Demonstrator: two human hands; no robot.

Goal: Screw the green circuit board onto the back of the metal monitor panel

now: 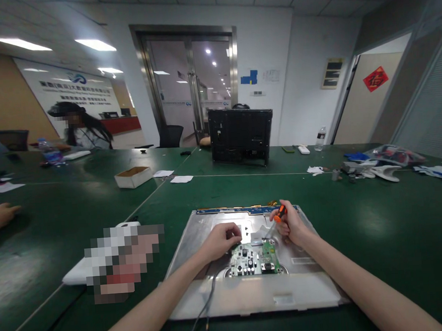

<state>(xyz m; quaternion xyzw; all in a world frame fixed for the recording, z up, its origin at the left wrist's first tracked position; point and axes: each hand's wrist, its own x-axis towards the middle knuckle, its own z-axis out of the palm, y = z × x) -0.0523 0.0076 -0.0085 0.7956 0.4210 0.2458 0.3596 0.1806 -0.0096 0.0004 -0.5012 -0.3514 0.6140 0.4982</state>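
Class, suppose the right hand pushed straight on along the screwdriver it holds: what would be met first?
Probably the green circuit board, near its upper edge: the screwdriver in the right hand slants down towards it. Whether the tip touches now is unclear.

One metal panel (196, 238) bears one green circuit board (253, 259), with one blue board strip (239, 211) along its far edge. Over the panel are two hands, one left hand (223, 240) and one right hand (292, 225), plus one screwdriver (280, 214). Beyond the panel: one black monitor (241, 131), one open box (134, 180) leftward, and two bottles, a left bottle (50, 153) and a right bottle (320, 139).
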